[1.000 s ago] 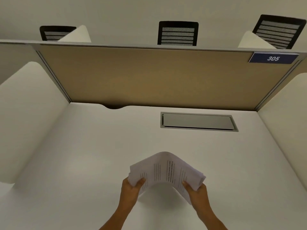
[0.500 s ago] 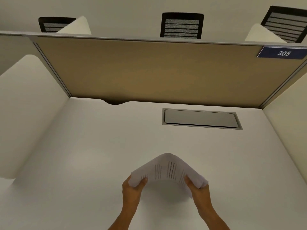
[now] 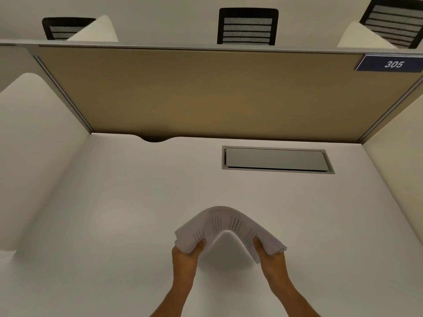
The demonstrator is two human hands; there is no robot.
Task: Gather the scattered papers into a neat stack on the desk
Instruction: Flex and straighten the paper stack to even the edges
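Desk (image 3: pixel 114 213) lies open; partition (image 3: pixel 206 92) and side panels (image 3: pixel 34 145) wall it.

Papers (image 3: pixel 226 225): white printed sheets gathered in one bundle, bowed upward into an arch, both ends pinched, held above the white desk (image 3: pixel 114 213), edges at right end slightly fanned

The papers (image 3: pixel 229 227) arch above the desk (image 3: pixel 114 213) between both hands, before the hatch (image 3: pixel 275 159) and partition (image 3: pixel 206 92).

print on the papers (image 3: pixel 229 223) too blurred to read, right chair (image 3: pixel 393 21) cropped by frame edge
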